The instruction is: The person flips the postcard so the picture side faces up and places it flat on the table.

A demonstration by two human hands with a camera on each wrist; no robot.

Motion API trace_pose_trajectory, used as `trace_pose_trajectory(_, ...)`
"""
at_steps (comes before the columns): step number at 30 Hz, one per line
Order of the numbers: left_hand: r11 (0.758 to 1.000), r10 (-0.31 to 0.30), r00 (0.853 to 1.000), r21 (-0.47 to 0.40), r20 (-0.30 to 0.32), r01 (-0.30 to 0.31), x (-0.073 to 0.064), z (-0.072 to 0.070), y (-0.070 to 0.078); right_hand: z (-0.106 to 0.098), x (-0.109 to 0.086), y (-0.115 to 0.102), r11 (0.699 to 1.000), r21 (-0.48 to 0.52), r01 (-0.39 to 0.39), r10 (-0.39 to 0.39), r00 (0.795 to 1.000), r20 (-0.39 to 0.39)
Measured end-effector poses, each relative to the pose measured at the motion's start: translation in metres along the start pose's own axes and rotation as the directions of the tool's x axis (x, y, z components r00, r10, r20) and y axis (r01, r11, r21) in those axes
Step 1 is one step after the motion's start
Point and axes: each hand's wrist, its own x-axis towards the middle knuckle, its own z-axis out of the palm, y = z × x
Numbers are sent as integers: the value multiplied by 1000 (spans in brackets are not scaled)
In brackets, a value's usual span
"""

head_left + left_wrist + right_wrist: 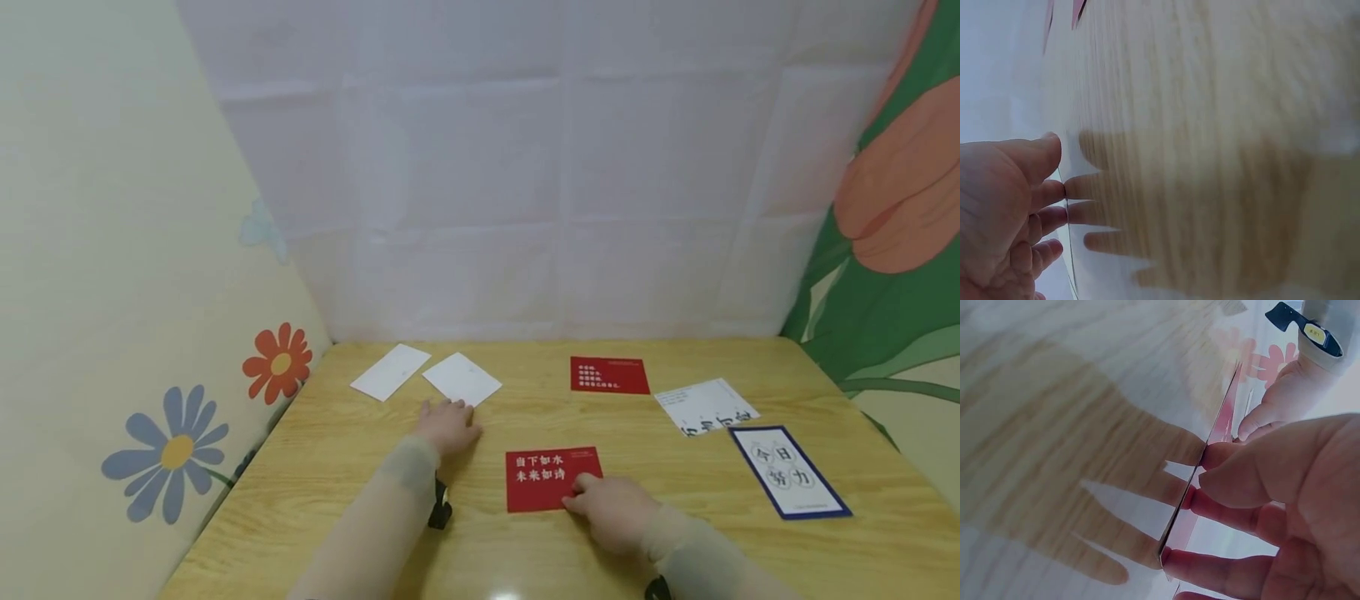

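Note:
My right hand (618, 510) rests its fingertips on the lower right part of a red card (536, 492) with white Chinese characters, lying on the table in front of me. In the right wrist view the card shows edge-on, with the fingers (1222, 569) of that hand extended onto it. My left hand (448, 427) reaches further out, palm down, its fingertips at the near corner of a white card (461, 377). Seen from the left wrist, the fingers (1047, 219) touch down along that card's thin edge, loosely bent.
Another white card (390, 372) lies at the far left of the wooden table (300, 500). At the right are a second red card (609, 375), a white card with black writing (701, 406) and a blue-bordered card (795, 483). A white sheet (555, 183) hangs behind.

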Motion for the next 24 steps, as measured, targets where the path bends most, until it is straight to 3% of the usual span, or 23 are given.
trace_pose_trajectory(11, 999, 46, 998, -7, 30, -46, -28, -1, -9, 1, 1, -3, 1000, -16, -24, 24, 1000, -8)
trace_pose_trajectory(18, 996, 61, 998, -63, 13, -60, -53, 3, -17, -2, 11, -1, 999, -19, -31, 31, 1000, 6)
trace_pose_trajectory(24, 994, 91, 996, -62, 4, -90, -73, 4, -21, -9, 24, -1, 998, -3, -60, 60, 998, 21)
